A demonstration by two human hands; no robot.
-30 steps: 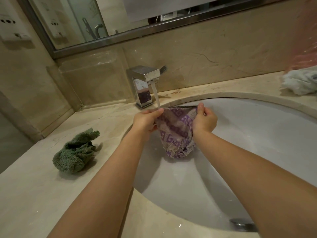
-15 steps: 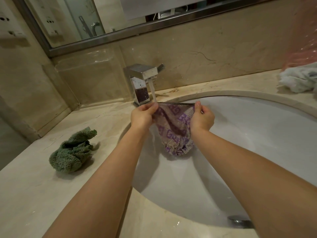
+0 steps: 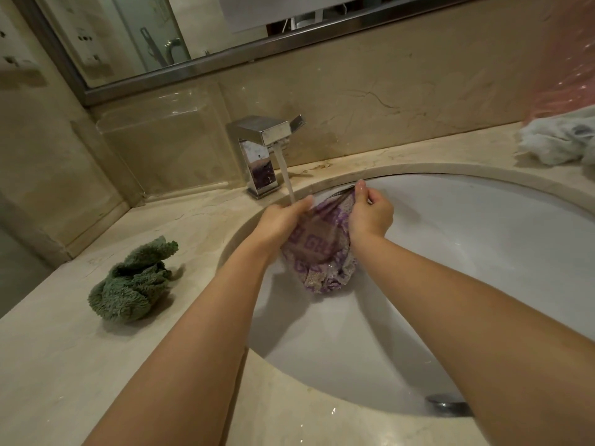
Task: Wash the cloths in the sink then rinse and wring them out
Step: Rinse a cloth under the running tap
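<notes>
At the centre of the frame, the left hand (image 3: 279,220) and right hand (image 3: 371,214) each pinch the gathered top edge of the purple patterned cloth (image 3: 318,255), fingers curled round it, likely so that it hangs beneath the water stream (image 3: 287,178) from the faucet (image 3: 262,146); the sink (image 3: 483,252) holds only this dangling cloth, its drain (image 3: 446,403) at lower right, while a green cloth (image 3: 132,284) lies at left and a white cloth (image 3: 560,140) at upper right on the counter (image 3: 48,365)
</notes>
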